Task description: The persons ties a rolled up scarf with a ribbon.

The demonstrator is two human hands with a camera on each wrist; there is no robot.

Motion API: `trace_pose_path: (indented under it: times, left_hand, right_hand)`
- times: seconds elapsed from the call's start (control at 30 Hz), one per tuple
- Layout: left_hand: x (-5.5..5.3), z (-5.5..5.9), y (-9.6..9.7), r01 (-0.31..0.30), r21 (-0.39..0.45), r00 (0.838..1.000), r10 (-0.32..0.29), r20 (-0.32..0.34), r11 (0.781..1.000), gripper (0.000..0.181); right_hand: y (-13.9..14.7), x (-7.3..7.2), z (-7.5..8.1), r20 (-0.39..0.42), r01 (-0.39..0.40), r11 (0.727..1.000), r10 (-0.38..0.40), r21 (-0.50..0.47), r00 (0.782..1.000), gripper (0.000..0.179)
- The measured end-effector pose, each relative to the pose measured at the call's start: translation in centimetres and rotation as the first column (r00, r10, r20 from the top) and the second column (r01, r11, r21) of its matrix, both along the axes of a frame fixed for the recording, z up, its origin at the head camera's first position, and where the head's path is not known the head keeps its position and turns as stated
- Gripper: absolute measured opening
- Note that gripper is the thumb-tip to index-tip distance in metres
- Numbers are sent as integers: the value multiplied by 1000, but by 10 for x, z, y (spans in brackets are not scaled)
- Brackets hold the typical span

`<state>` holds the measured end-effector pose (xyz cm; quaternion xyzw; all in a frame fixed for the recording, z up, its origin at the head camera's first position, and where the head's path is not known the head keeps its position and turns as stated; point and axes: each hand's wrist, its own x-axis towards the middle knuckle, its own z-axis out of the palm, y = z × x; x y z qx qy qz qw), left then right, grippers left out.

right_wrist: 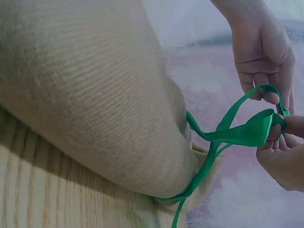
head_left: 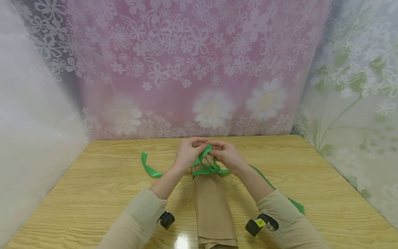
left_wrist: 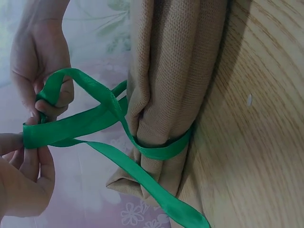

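The bottom edge of the head view cut off the brown cloth (head_left: 212, 207), the right sleeve (head_left: 289, 219) hid part of the green ribbon (head_left: 212, 168), and the right wrist view cropped the right hand (right_wrist: 282, 164).

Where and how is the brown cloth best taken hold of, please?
Probably around the cloth's bare stretch, on the person's side of the ribbon, coming from left and right together: it lies long and narrow, pointing away from the person, with both long sides uncovered there.

Green ribbon (left_wrist: 71, 128) – smooth, satin-glossy; tan bundle (head_left: 214, 207) – matt, visibly woven cloth; tabletop (head_left: 93, 180) wood-grained, faintly shiny.
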<state>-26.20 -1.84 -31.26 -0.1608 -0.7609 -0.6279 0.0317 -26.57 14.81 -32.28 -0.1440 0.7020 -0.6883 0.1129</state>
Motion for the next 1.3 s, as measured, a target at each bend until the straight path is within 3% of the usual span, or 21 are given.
trace_pose_path:
  times: [0.27,0.67,0.77,0.87,0.97,1.17,1.23,1.3]
  left_hand:
    - [1,-2,2,-88,-35,996,88,8,996,26]
    - [-2,-12,6,-109,100,990,99,96,989,24]
    - [-2,-15,6,-105,73,994,103,30,992,22]
    - [-1,-17,5,-114,-4,988,113,-103,993,20]
    - [-1,-19,6,-146,-87,967,123,-225,986,19]
    - [0,-19,8,-191,-149,932,132,-338,970,19]
    - [-1,-20,8,-200,-173,917,121,-381,964,18]
    - [0,-20,9,-211,-196,897,110,-428,958,17]
  right_hand:
    - [-3,0,0,-49,68,998,-67,3,997,41]
    - [-6,3,2,-115,66,997,-61,43,992,43]
    - [-5,3,3,-134,82,992,-68,99,989,46]
    - [-5,1,3,-159,110,974,-79,196,984,50]
    - [-5,1,4,-213,154,935,-88,318,973,53]
    - [-7,3,8,-351,234,824,-45,515,935,48]
    - [-7,3,8,-386,242,803,-16,545,922,45]
    - [-7,3,8,-390,237,798,-3,554,921,42]
